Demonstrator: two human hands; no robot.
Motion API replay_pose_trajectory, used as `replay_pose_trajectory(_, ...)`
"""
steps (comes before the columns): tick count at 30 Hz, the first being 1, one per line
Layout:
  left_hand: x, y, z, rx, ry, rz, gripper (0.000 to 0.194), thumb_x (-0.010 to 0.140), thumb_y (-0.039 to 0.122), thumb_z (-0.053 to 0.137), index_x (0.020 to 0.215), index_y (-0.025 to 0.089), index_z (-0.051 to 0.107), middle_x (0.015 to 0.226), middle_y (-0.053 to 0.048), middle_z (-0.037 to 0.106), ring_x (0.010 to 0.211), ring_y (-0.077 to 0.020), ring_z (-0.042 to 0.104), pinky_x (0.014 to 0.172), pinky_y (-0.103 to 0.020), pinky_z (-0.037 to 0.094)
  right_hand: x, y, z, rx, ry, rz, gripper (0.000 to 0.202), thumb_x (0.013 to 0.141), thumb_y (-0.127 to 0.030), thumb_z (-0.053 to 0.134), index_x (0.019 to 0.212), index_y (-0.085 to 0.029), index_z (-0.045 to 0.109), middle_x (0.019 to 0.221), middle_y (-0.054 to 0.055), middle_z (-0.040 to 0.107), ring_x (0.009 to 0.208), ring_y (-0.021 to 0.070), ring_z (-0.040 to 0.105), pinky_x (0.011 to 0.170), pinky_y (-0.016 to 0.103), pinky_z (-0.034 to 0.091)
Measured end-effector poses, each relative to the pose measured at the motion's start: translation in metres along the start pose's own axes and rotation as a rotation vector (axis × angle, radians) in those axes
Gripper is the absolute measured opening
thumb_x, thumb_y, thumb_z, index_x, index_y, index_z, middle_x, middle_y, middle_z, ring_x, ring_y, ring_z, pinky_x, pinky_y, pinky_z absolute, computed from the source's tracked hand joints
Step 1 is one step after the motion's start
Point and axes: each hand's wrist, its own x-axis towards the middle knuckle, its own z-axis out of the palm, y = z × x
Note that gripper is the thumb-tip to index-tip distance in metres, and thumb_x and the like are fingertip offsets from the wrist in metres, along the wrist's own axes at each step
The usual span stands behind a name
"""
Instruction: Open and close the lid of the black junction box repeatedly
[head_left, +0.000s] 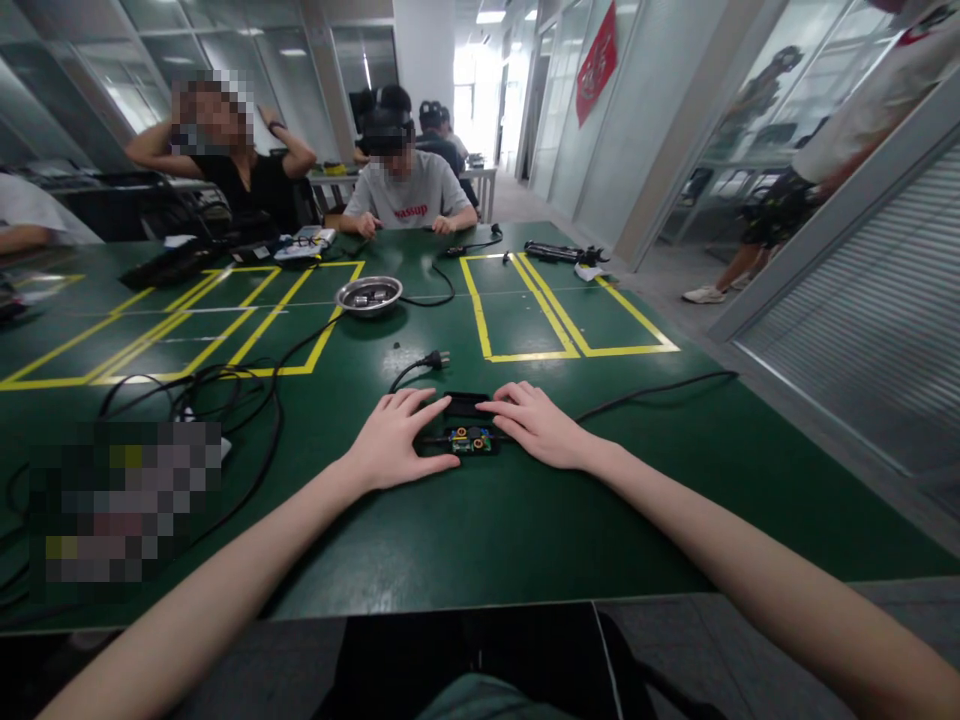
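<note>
An opened black case with a small circuit board (471,440) in it, showing two round copper-coloured coils, lies on the green table. Just beyond it is a black cover (466,404). My left hand (401,437) rests to the left with fingers spread, its index fingertip at the cover and its thumb by the board's near side. On the right, my right hand (536,423) has its fingers apart, with fingertips at the cover's right edge and near the case. Neither hand grasps anything visibly. Black cables run out from both sides of the case.
A black plug (433,360) lies beyond my left hand. Farther back is a metal bowl (370,296) holding small parts. Tangled black cables (217,385) and a blurred-out item are at left. Yellow tape marks the green table (600,545). People sit across it.
</note>
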Motion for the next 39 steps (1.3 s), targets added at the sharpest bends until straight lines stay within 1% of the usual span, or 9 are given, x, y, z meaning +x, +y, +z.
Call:
replay_pose_trajectory(2, -0.001, -0.002, 0.004, -0.018, -0.058, -0.014, 0.081, 0.08, 0.068, 0.077, 0.145, 0.024, 0.06, 0.15, -0.017, 0.059, 0.136, -0.0395, 0.054, 0.11, -0.059, 0.045, 0.001, 0.001, 0.001, -0.019, -0.014, -0.023, 0.032, 0.105, -0.032, 0.05, 0.126, -0.024, 0.073, 0.119, 0.013, 0.067, 0.109, 0.0287, 0.06, 0.097, 0.052, 0.051)
replay_pose_trajectory(7, -0.002, -0.001, 0.008, -0.161, -0.054, 0.016, 0.055, 0.087, 0.051, 0.076, 0.134, 0.024, 0.067, 0.146, -0.015, 0.063, 0.134, -0.0359, 0.059, 0.113, -0.058, 0.047, 0.001, -0.002, 0.001, 0.198, 0.044, 0.003, 0.019, 0.098, -0.023, 0.061, 0.11, -0.024, 0.075, 0.118, 0.01, 0.067, 0.11, 0.026, 0.064, 0.101, 0.05, 0.053)
replay_pose_trajectory(15, -0.002, 0.003, 0.007, -0.455, 0.044, 0.012, 0.069, 0.081, 0.034, 0.085, 0.143, 0.024, 0.053, 0.145, -0.013, 0.06, 0.132, -0.0298, 0.061, 0.11, -0.047, 0.056, -0.001, -0.009, 0.007, 0.628, 0.123, 0.18, 0.059, 0.085, -0.016, 0.067, 0.142, -0.028, 0.059, 0.121, 0.006, 0.06, 0.089, 0.0152, 0.069, 0.084, 0.037, 0.065)
replay_pose_trajectory(20, -0.002, 0.008, 0.007, -0.518, 0.077, 0.037, 0.074, 0.083, 0.026, 0.082, 0.149, 0.029, 0.047, 0.144, -0.01, 0.056, 0.125, -0.0264, 0.064, 0.1, -0.04, 0.063, 0.0, -0.013, 0.005, 0.624, 0.119, 0.197, 0.039, 0.084, -0.016, 0.067, 0.122, -0.023, 0.071, 0.123, 0.008, 0.065, 0.095, 0.0172, 0.07, 0.082, 0.034, 0.065)
replay_pose_trajectory(23, -0.002, 0.01, 0.005, -0.518, 0.07, 0.038, 0.076, 0.084, 0.024, 0.081, 0.15, 0.03, 0.046, 0.145, -0.01, 0.054, 0.121, -0.0257, 0.065, 0.098, -0.041, 0.064, 0.001, -0.015, 0.006, 0.616, 0.11, 0.241, 0.039, 0.084, -0.014, 0.066, 0.123, -0.021, 0.07, 0.101, 0.005, 0.074, 0.086, 0.0173, 0.072, 0.078, 0.034, 0.064)
replay_pose_trajectory(27, -0.002, 0.01, 0.004, -0.514, 0.05, 0.026, 0.077, 0.084, 0.024, 0.08, 0.152, 0.031, 0.045, 0.146, -0.011, 0.053, 0.122, -0.0268, 0.065, 0.098, -0.043, 0.064, 0.001, -0.014, 0.009, 0.642, 0.124, 0.281, 0.039, 0.084, -0.014, 0.064, 0.123, -0.018, 0.07, 0.083, 0.003, 0.075, 0.075, 0.0169, 0.074, 0.075, 0.033, 0.065)
replay_pose_trajectory(30, -0.002, 0.01, 0.004, -0.523, 0.05, 0.038, 0.075, 0.085, 0.024, 0.079, 0.152, 0.03, 0.045, 0.147, -0.011, 0.052, 0.125, -0.0271, 0.063, 0.099, -0.043, 0.063, 0.001, -0.014, 0.01, 0.642, 0.156, 0.272, 0.036, 0.083, -0.014, 0.065, 0.119, -0.017, 0.07, 0.085, 0.004, 0.076, 0.076, 0.0175, 0.075, 0.077, 0.035, 0.066)
replay_pose_trajectory(35, -0.002, 0.009, 0.004, -0.5, 0.038, 0.017, 0.076, 0.085, 0.026, 0.079, 0.152, 0.029, 0.045, 0.143, -0.011, 0.054, 0.118, -0.0256, 0.065, 0.098, -0.043, 0.064, 0.0, -0.015, 0.009, 0.58, 0.194, 0.146, 0.02, 0.086, -0.018, 0.064, 0.105, -0.017, 0.071, 0.108, 0.009, 0.077, 0.084, 0.018, 0.075, 0.079, 0.036, 0.066)
replay_pose_trajectory(39, -0.003, 0.009, 0.003, -0.498, 0.016, 0.02, 0.074, 0.085, 0.027, 0.081, 0.15, 0.028, 0.046, 0.137, -0.01, 0.058, 0.11, -0.0231, 0.068, 0.099, -0.042, 0.063, -0.001, -0.017, 0.006, 0.521, 0.197, 0.067, 0.018, 0.088, -0.018, 0.062, 0.104, -0.018, 0.07, 0.105, 0.008, 0.076, 0.083, 0.0172, 0.074, 0.078, 0.034, 0.065)
